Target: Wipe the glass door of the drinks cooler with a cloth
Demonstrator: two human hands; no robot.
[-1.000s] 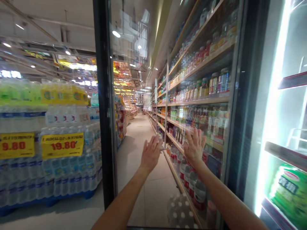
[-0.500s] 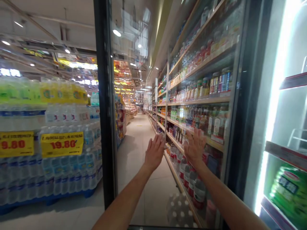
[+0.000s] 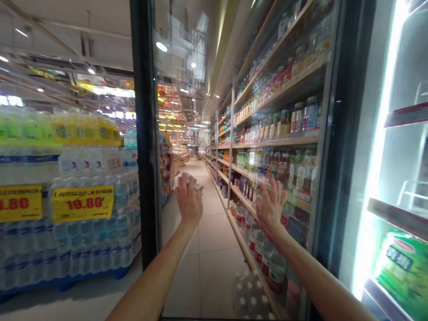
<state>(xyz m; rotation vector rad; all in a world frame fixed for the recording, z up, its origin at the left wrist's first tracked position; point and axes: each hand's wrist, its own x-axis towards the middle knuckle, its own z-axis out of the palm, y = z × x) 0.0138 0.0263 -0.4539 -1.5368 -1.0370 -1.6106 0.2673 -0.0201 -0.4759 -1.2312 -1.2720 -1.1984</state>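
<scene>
A tall glass door (image 3: 214, 267) in a dark frame stands directly in front of me, and shelves show through or in its glass. My left hand (image 3: 190, 200) is raised at the left-centre of the pane, slightly blurred. A small crumpled whitish cloth (image 3: 198, 185) shows at its fingers; the hand partly hides it. My right hand (image 3: 270, 205) lies against the right part of the glass, fingers spread and nothing held. A faint reflection shows beside its fingertips.
Stacked packs of bottled water (image 3: 90, 232) stand at left behind a yellow price sign (image 3: 83, 203). Rows of drink bottles (image 3: 277, 267) appear in the glass. At right is a lit cooler with a green package (image 3: 403, 267) on a shelf edged by a dark rail (image 3: 397, 218).
My left hand has moved left across the pane, away from my right hand, and the whitish cloth has moved along with it. My right hand stays nearly in place.
</scene>
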